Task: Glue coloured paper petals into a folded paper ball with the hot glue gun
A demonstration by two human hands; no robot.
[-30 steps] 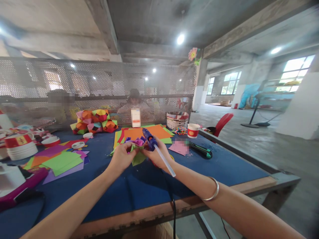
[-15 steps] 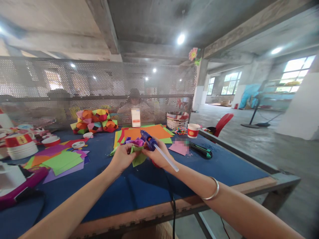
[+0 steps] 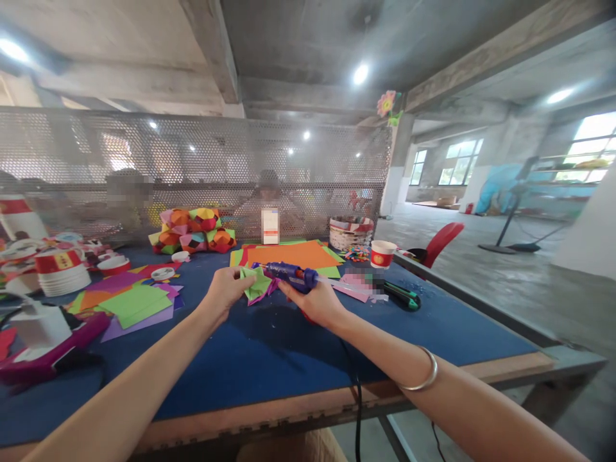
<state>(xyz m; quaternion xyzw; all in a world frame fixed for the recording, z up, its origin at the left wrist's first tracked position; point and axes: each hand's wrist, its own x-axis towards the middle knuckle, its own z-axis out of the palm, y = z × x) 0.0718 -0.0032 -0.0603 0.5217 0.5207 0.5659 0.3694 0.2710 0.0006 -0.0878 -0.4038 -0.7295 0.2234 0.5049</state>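
Note:
My left hand [image 3: 227, 290] is closed on a folded paper piece [image 3: 256, 283], light green with purple parts, held just above the blue table. In my right hand [image 3: 320, 303] is a blue hot glue gun [image 3: 291, 274], with a clear glue stick [image 3: 351, 286] sticking out of its back end. The gun lies nearly level, its nozzle pointing left, close over the folded paper. Whether the nozzle touches the paper I cannot tell. Some right fingertips reach the paper's right edge. A black cord [image 3: 357, 398] hangs from below the right hand over the table edge.
Coloured sheets [image 3: 293, 255] lie behind my hands, more loose sheets [image 3: 139, 307] to the left. Folded paper balls [image 3: 192, 230] stand by the perforated screen. To the right are a woven basket [image 3: 350, 233], paper cup [image 3: 383, 254] and green-black cutter [image 3: 402, 294]. A purple power strip [image 3: 62, 353] lies left.
The glue gun has swung from slanting upward to nearly level, its nozzle now over the paper. The folded paper has turned and moved slightly left and up. The view has shifted a little left.

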